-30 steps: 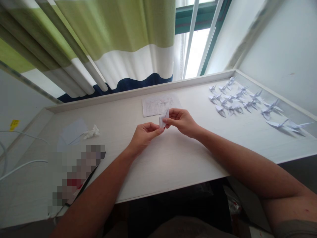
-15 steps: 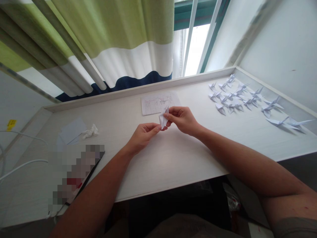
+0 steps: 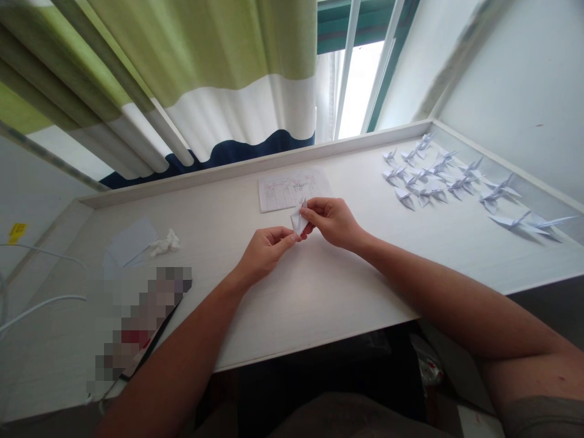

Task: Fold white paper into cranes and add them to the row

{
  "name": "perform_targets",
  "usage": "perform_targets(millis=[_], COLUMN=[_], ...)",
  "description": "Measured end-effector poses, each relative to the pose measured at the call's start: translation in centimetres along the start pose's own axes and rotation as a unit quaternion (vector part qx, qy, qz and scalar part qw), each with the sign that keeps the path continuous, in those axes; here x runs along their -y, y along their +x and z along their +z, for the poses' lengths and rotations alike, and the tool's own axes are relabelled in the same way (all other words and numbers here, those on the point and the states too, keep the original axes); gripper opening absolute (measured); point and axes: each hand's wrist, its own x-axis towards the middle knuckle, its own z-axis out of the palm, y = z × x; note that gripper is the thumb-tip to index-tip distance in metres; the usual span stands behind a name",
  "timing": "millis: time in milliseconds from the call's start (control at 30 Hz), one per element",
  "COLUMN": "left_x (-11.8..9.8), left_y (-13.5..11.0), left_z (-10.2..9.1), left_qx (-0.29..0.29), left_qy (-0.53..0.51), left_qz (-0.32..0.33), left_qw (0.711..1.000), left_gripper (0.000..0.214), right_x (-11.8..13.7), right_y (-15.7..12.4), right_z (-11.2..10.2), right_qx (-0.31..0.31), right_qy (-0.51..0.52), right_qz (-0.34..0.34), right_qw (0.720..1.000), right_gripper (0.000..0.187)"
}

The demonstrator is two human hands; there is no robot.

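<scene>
Running in over the left edge of the table (image 3: pixel 314 322), pale cables (image 3: pixel 50 298) curve across its surface, with a yellow tag (image 3: pixel 17 233) beyond that edge. Farther in, toward the back left corner, lie flat white sheets (image 3: pixel 132 237), and just to their right sits a crumpled white tissue (image 3: pixel 165 243). Nearer the front left corner, a blurred-out flat object (image 3: pixel 146 322) with a dark border slants beside the left forearm.

Over the middle of the table, between the back and front edges, the left hand (image 3: pixel 267 250) is narrowed to a pinch, thumb and forefinger at the bottom tip of a small folded paper (image 3: pixel 298 222). The paper stands roughly upright, to the right of that hand's fingertips and directly left of the right hand (image 3: pixel 333 220), whose thumb and bent fingers grip its right side. Behind the paper, toward the back edge, lies a booklet printed with a grid (image 3: pixel 283 193), partly hidden by the right hand.

Last, spread from near the back right corner along the right edge, folded paper birds (image 3: pixel 463 182) rest in loose rows, well apart from both hands.
</scene>
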Motion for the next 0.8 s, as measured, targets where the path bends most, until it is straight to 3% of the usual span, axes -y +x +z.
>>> perform_targets(millis=[133, 433, 567, 800], left_x=[-0.15, -0.52, -0.54, 0.13], left_y=[-0.09, -0.13, -0.04, 0.20], left_z=[0.01, -0.31, -0.46, -0.27], left_qx=[-0.009, -0.031, -0.009, -0.002], left_qy=[-0.037, -0.081, -0.094, -0.054], left_qz=[-0.014, -0.029, -0.045, 0.001], left_qw=[0.999, 0.996, 0.995, 0.999], left_gripper=[0.026, 0.029, 0.040, 0.043], right_x=[-0.16, -0.15, 0.03, 0.35], right_y=[0.09, -0.01, 0.01, -0.07], right_z=[-0.43, -0.82, -0.77, -0.97], right_qx=[-0.041, 0.018, 0.025, 0.090], right_qy=[-0.005, -0.053, -0.076, -0.133], right_qz=[-0.020, -0.075, -0.086, -0.124], right_qw=[0.999, 0.996, 0.993, 0.979], right_gripper=[0.047, 0.025, 0.021, 0.014])
